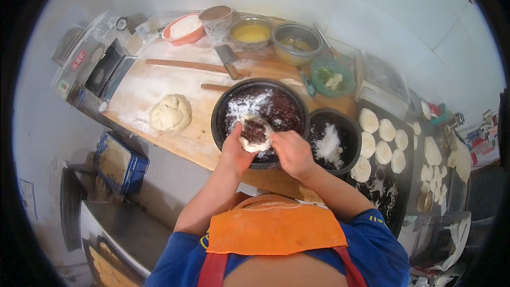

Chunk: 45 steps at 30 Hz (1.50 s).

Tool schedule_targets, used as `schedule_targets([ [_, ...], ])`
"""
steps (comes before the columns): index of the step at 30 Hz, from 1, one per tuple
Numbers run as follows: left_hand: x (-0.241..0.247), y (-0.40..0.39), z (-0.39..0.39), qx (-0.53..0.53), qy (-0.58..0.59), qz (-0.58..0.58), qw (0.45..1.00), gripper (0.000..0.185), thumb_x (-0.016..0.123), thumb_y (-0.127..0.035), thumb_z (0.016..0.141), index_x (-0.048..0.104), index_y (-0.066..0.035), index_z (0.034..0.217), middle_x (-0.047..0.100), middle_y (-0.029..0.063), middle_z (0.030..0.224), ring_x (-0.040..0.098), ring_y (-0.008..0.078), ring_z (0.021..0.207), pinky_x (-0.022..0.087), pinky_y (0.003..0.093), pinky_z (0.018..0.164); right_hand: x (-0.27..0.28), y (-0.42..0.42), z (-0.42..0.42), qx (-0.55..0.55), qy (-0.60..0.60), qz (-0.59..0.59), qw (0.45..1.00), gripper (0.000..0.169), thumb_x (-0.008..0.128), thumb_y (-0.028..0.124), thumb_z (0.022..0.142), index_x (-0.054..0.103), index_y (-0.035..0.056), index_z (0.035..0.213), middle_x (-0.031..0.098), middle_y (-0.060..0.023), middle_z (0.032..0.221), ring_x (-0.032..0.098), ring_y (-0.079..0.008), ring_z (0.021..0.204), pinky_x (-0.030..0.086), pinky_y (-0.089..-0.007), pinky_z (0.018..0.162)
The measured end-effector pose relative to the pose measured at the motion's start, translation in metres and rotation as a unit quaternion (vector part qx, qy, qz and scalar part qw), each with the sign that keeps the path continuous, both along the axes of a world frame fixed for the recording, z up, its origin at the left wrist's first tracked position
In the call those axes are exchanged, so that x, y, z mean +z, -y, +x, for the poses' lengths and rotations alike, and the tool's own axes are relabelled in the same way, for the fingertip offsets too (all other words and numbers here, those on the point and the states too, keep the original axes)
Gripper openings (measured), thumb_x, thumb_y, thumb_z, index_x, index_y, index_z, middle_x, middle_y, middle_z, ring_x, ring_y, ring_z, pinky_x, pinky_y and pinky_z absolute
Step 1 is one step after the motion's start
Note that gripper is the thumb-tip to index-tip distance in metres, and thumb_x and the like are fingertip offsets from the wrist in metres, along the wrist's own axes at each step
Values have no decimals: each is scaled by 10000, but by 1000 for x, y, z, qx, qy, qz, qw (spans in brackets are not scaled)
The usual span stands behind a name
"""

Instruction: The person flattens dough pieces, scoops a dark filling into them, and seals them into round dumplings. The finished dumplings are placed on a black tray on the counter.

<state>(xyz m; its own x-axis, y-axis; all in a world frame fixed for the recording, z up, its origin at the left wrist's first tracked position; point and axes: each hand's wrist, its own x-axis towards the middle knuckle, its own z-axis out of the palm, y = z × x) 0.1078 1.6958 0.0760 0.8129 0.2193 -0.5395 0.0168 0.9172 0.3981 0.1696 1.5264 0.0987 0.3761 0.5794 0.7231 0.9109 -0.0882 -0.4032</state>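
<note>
A round of white dough [259, 146] with a dark paste filling [254, 131] in its middle rests in my left hand [236, 147]. My left thumb lies along its near-left rim. On the other side, the fingers of my right hand [293, 152] pinch the dough's right edge. Both hands are above a large dark basin [217, 127] of dark red paste [285, 107], partly dusted with white powder. To its right stands a smaller black basin [356, 135] with a white powdery heap [328, 145] inside.
Left on the floured board sits a dough lump [170, 112]. Behind lie a long rolling pin [185, 64], a cleaver [226, 55] and bowls, one with yellow liquid [251, 32]. A green bowl [332, 75] stands right of them. Flat dough rounds [383, 152] cover part of a black tray [378, 203].
</note>
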Motion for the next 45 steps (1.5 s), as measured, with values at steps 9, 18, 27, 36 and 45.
schedule_targets([
  [9,-10,-6,-10,-19,137,4,990,437,434,-359,1010,466,-62,1328,553,113,1309,535,289,1202,444,472,1003,-2,5,21,22,-731,120,671,206,616,100,854,660,-55,981,672,-171,772,625,-189,576,516,-284,524],
  [18,30,-21,-32,-39,167,-19,985,448,514,-297,976,465,-47,1345,543,119,1337,518,291,1235,414,481,1044,-8,15,12,-57,-314,-179,931,811,810,508,639,607,-37,1205,470,-210,1395,434,-362,1293,373,-412,1066],
  [27,9,66,-37,-285,191,22,939,435,555,-172,928,469,-67,1341,586,99,1244,586,252,1132,489,431,930,39,90,-53,-75,-7,-117,990,413,737,99,736,614,74,1130,588,-87,821,594,-293,743,502,-348,648],
  [36,20,230,-34,-456,185,31,870,456,559,-204,933,457,-59,1353,558,136,1276,559,284,1171,494,441,952,29,249,-126,-288,-289,70,910,269,767,122,694,716,65,952,615,-80,800,618,-252,733,496,-349,673],
  [45,14,494,-65,-577,156,40,801,492,410,-507,997,511,-148,1318,603,31,1185,598,198,1046,494,398,864,20,492,-212,-299,-5,-165,940,309,633,67,727,564,33,1026,542,-88,949,571,-289,897,512,-391,715],
])
